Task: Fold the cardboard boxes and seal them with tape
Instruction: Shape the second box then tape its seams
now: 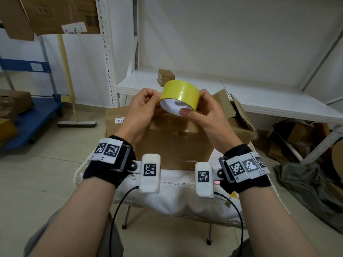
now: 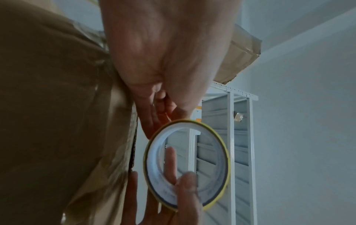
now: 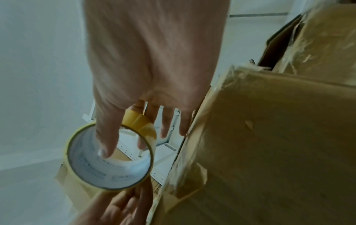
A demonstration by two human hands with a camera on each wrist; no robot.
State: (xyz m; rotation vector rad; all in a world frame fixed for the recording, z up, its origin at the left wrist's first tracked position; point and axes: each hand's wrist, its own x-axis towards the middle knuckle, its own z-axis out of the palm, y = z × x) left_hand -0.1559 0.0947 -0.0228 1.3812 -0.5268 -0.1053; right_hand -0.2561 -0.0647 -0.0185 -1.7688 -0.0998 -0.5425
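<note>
I hold a yellow tape roll (image 1: 181,91) in the air above a brown cardboard box (image 1: 172,141). My right hand (image 1: 204,112) grips the roll, with the thumb inside the white core and the fingers round the outside. My left hand (image 1: 143,106) pinches at the roll's left edge with thumb and forefinger. In the left wrist view the roll (image 2: 154,152) shows as a ring below my left hand (image 2: 163,53). The right wrist view shows my right hand (image 3: 150,53) on the roll (image 3: 92,172), with the box (image 3: 269,137) close on the right. The box's top is partly hidden by my hands.
The box stands on a small table with a white cloth (image 1: 176,197). Behind it is a white shelf (image 1: 259,101) with a small box (image 1: 166,76) on it. Opened cardboard (image 1: 239,115) leans at the right. A blue cart (image 1: 37,115) stands at the left.
</note>
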